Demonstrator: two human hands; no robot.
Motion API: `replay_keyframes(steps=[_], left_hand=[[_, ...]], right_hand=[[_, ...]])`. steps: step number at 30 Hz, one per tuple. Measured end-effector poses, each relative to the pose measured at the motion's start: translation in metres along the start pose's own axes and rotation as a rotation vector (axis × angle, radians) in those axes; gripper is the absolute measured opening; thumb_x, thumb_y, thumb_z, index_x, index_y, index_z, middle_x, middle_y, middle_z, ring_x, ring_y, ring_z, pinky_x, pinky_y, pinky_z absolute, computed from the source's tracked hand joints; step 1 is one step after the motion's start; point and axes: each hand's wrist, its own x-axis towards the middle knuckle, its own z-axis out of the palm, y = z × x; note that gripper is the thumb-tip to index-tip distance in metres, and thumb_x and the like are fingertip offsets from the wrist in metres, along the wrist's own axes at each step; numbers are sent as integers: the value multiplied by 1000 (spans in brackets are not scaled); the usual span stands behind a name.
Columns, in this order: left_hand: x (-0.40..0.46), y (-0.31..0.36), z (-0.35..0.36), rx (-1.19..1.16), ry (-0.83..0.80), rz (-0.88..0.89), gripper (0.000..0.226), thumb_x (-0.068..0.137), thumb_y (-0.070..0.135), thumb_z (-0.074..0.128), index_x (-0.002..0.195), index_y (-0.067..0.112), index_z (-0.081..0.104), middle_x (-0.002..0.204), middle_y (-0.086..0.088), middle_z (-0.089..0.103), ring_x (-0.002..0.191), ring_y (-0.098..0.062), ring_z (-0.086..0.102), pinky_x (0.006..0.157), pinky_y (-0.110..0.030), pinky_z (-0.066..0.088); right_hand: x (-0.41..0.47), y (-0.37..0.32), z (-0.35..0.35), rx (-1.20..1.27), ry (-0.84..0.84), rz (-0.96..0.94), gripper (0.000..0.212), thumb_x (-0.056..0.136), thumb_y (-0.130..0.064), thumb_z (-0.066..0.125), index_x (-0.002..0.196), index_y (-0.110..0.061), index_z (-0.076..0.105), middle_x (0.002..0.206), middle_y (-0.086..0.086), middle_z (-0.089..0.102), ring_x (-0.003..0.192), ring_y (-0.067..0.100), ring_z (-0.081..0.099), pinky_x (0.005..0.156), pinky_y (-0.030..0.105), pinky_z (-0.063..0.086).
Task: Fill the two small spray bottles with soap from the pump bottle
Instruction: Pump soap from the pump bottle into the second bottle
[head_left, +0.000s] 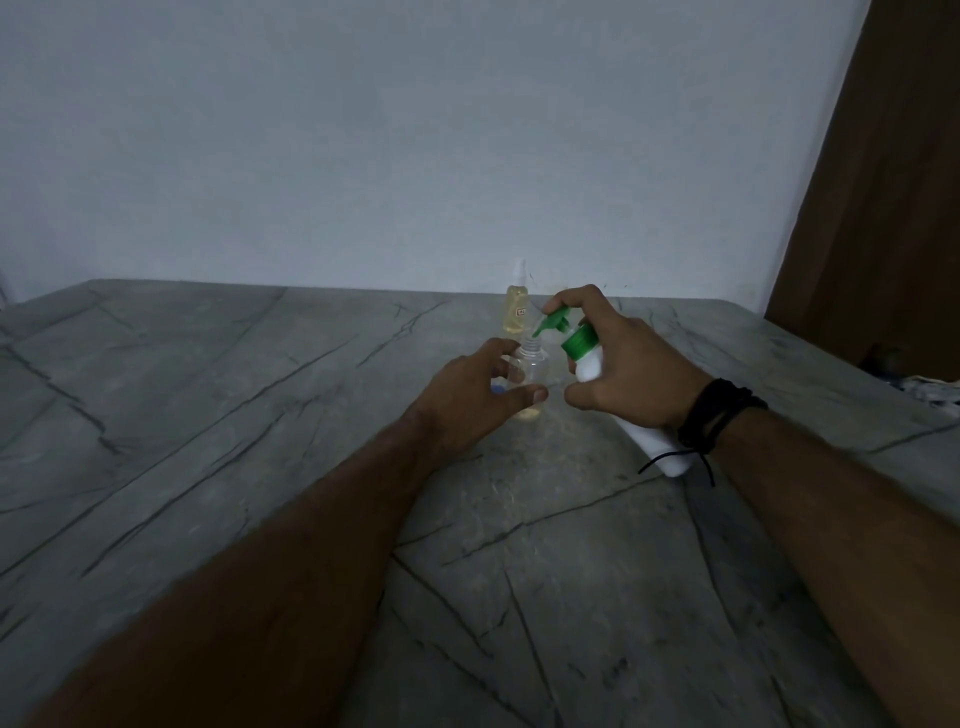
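The left hand (470, 387) cups the small clear uncapped spray bottle (530, 376), fingers and thumb curled loosely round its body, steadying it upright on the grey veined stone worktop (208, 415). A thin pool of yellowish soap sits at its bottom, so this one looks barely started. Just behind it, near the wall, stands the second small spray bottle (516, 306), capped with a white sprayer and full of amber liquid; that one seems done. To the right, the right hand (623, 374) wraps firmly round the white pump bottle with the green pump head (587, 358), tilted so its green nozzle hangs right over the clear bottle's open neck, a finger resting on top of the pump. A black cord bracelet (719, 413) circles that wrist.

The filling of the second bottle appears to be the step in hand. The next move likely calls for pressing the pump while keeping the nozzle lined up with that narrow neck, or soap will run down the outside.

The worktop runs back to a plain pale wall (415, 130); a brown wooden panel (893, 182) rises at far right. The light is dim.
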Motion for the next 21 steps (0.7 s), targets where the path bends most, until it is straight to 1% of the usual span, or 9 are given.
replay_keyframes(steps=[2, 5, 7, 9, 10, 14, 18, 21], left_hand=[[-1, 0, 0, 6, 10, 6, 71, 73, 68, 62, 132, 34, 41, 105, 20, 53, 77, 13, 46, 63, -9, 29], [0, -1, 0, 4, 3, 4, 73, 73, 69, 61, 133, 34, 40, 109, 18, 54, 86, 3, 48, 64, -10, 30], [0, 0, 0, 3, 10, 10, 72, 73, 69, 61, 132, 34, 41, 107, 18, 53, 83, 6, 48, 64, -10, 31], [0, 0, 0, 0, 17, 9, 71, 73, 68, 63, 131, 33, 42, 104, 20, 52, 78, 12, 46, 63, -9, 31], [0, 0, 0, -1, 16, 5, 71, 73, 68, 63, 131, 33, 42, 104, 20, 52, 78, 12, 46, 63, -9, 31], [1, 0, 0, 2, 11, 0, 72, 73, 68, 63, 132, 33, 41, 112, 16, 58, 85, 4, 49, 64, -10, 32], [1, 0, 1, -1, 3, -16, 72, 73, 68, 63, 132, 33, 41, 115, 14, 59, 80, 7, 48, 62, -11, 32], [2, 0, 1, -1, -4, -25, 72, 73, 67, 64, 132, 32, 41, 116, 13, 60, 80, 7, 47, 62, -10, 32]], right_hand=[[0, 0, 0, 1, -2, 1, 78, 70, -6, 76, 134, -33, 41, 78, -10, 63, 63, 6, 61, 58, 15, 48], [0, -1, 1, -10, -13, -8, 78, 70, -4, 76, 134, -33, 41, 78, -13, 62, 63, 3, 61, 57, 12, 45], [0, 0, 1, -17, -12, -7, 76, 70, -5, 77, 131, -32, 42, 79, -15, 62, 64, 3, 61, 57, 14, 46], [0, 0, 1, -15, -1, -1, 74, 69, -5, 76, 129, -33, 42, 79, -14, 62, 65, 7, 62, 57, 18, 49], [0, 0, 0, -12, 5, 0, 75, 69, -6, 76, 129, -34, 42, 79, -13, 62, 65, 9, 62, 58, 20, 49], [-1, -1, 0, -18, 2, 5, 79, 69, -7, 75, 133, -37, 39, 79, -5, 64, 66, 15, 63, 60, 25, 50], [0, -1, 0, -16, -1, 2, 75, 69, -6, 76, 130, -32, 42, 79, -8, 63, 64, 10, 62, 58, 22, 50], [0, 0, 0, -19, 7, 8, 75, 69, -6, 76, 130, -33, 41, 79, -6, 64, 64, 11, 62, 57, 22, 49]])
